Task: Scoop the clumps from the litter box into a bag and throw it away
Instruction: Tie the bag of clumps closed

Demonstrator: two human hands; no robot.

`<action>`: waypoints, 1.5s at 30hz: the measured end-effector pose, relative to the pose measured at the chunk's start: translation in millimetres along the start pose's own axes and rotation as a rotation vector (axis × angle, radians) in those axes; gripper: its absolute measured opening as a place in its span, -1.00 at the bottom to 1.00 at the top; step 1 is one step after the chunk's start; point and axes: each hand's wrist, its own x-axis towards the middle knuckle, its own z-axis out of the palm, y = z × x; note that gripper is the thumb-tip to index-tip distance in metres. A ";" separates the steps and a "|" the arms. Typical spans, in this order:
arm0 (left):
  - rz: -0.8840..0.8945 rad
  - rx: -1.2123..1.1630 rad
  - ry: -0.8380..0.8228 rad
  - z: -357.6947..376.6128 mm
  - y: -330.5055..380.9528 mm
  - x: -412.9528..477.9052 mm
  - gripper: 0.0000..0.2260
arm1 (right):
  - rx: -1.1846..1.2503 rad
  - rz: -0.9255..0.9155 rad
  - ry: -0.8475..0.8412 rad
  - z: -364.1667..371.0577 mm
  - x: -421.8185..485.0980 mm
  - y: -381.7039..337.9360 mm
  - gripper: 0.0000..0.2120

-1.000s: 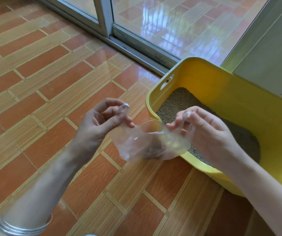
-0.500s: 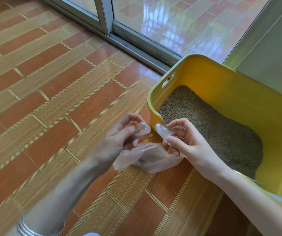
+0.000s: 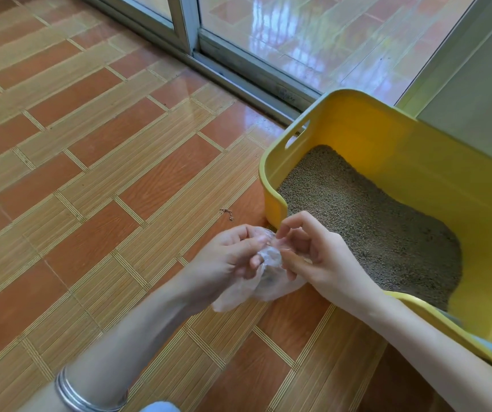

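A small clear plastic bag (image 3: 264, 285) hangs bunched between both hands, just in front of the near left corner of the yellow litter box (image 3: 393, 144). My left hand (image 3: 226, 263) pinches the bag's top from the left. My right hand (image 3: 313, 254) pinches the same gathered top from the right, fingertips almost touching the left ones. Something dark shows faintly inside the bag. Grey-brown litter (image 3: 366, 227) fills the box floor; no separate clumps are visible on it.
The box stands on an orange and tan tiled floor (image 3: 105, 179), against a pale wall (image 3: 476, 93) on the right. A sliding glass door with a metal track (image 3: 238, 75) runs behind it. A small dark speck (image 3: 228, 214) lies on the tile left of the box.
The hands have come together: the bag, held spread wide a second ago, is now gathered shut at its top. Both hands dropped lower, towards the box's near corner.
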 end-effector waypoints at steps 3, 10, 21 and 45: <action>-0.021 -0.115 0.000 0.1 -0.7 1.4 -0.85 | 0.020 -0.020 -0.079 -2.8 2.6 2.9 -0.80; -0.031 -0.091 -0.017 -1.7 -1.8 4.6 -0.77 | 0.193 -0.035 -0.037 -0.3 4.0 3.4 -0.77; 0.358 0.390 0.060 -15.9 6.4 -2.5 -0.87 | 0.452 0.346 -0.043 -4.1 5.2 1.3 -0.72; 0.082 0.397 -0.052 -10.2 12.1 -1.5 -0.84 | -0.167 0.036 0.237 2.7 9.1 -9.7 -0.69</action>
